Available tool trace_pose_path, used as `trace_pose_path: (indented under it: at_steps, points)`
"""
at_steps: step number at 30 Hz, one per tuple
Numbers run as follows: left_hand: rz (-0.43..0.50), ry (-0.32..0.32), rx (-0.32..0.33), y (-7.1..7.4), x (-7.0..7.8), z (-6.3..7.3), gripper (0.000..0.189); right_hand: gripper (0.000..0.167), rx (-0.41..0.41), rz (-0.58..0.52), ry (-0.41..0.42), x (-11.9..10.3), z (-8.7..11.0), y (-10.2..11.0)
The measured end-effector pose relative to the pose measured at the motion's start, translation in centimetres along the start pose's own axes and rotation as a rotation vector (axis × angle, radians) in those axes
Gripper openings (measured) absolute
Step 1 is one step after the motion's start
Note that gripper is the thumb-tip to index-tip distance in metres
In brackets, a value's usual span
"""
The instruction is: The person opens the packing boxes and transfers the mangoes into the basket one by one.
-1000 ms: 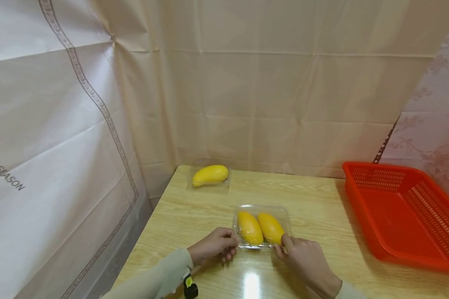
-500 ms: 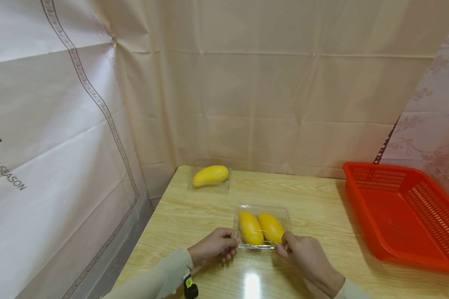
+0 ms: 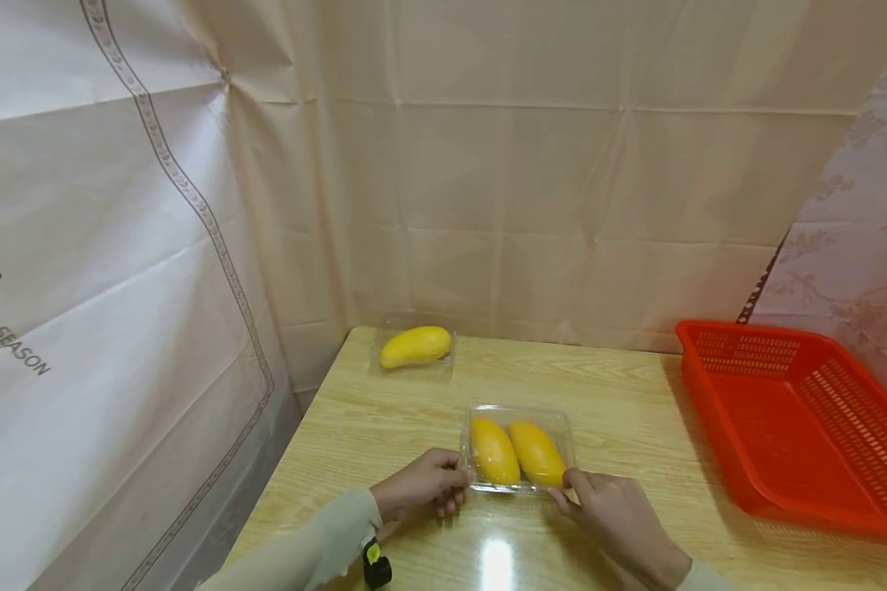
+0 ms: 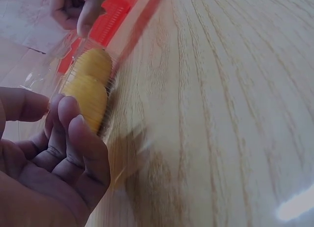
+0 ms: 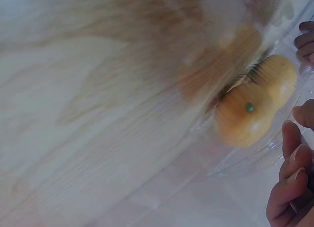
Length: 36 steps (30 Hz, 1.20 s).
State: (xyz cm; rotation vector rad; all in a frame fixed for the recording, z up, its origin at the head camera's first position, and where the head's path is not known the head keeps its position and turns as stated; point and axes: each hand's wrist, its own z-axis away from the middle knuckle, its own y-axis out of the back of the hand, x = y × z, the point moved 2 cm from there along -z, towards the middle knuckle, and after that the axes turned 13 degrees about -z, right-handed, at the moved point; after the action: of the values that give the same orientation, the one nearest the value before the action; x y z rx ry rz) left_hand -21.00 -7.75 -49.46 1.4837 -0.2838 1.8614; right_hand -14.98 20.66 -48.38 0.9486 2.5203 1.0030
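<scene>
In the head view a clear plastic clamshell box [image 3: 521, 412] with two yellow mangoes [image 3: 494, 451] inside stands on the wooden table. My left hand [image 3: 425, 486] pinches its near left corner between thumb and index finger. At the near right corner my right hand [image 3: 613, 513] pinches the rim with thumb and forefinger. The left wrist view shows the thumb and curled fingers [image 4: 68, 133] of the left hand beside the box wall. From the right wrist, one mango [image 5: 245, 114] shows a green spot at its end; that hand is partly cut off.
A second clear plastic box [image 3: 449, 361] with one yellow mango [image 3: 415, 346] lies at the table's far left corner. A red perforated plastic basket [image 3: 754, 484] stands at the right. Cloth sheets [image 3: 488, 180] hang behind and to the left of the table.
My right hand has shifted slightly right along the box's near edge to its corner. The left hand and the box stay almost where they were.
</scene>
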Motion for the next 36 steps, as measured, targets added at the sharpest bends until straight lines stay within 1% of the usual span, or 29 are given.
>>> trace_pose_path:
  at_steps: [5,10,15,19,24,28,36]
  points:
    - [-0.007,0.0,-0.013,0.0,0.1,-0.1,0.017,0.055,-0.018,0.01,0.0,0.3,0.4,0.7]
    - [-0.009,0.001,-0.029,0.0,0.2,0.0,0.019,0.052,-0.002,0.048,0.02,0.7,0.8,0.7]
    - [-0.007,0.013,-0.012,-0.1,0.2,0.0,0.019,0.046,0.019,0.061,0.066,0.9,1.1,0.3]
    - [-0.006,0.019,0.002,-0.2,0.1,0.1,0.018,0.043,0.029,0.046,0.095,1.1,1.1,0.3]
    - [-0.001,0.013,-0.004,-0.1,0.4,0.2,0.02,0.04,0.011,0.007,0.091,1.3,1.1,0.5]
    - [0.001,0.011,-0.002,-0.1,0.5,0.3,0.019,0.039,0.01,0.005,0.087,1.3,1.1,0.4]
    - [-0.003,0.003,0.014,-0.2,0.2,0.2,0.016,0.041,0.012,-0.014,0.08,1.5,1.2,0.2]
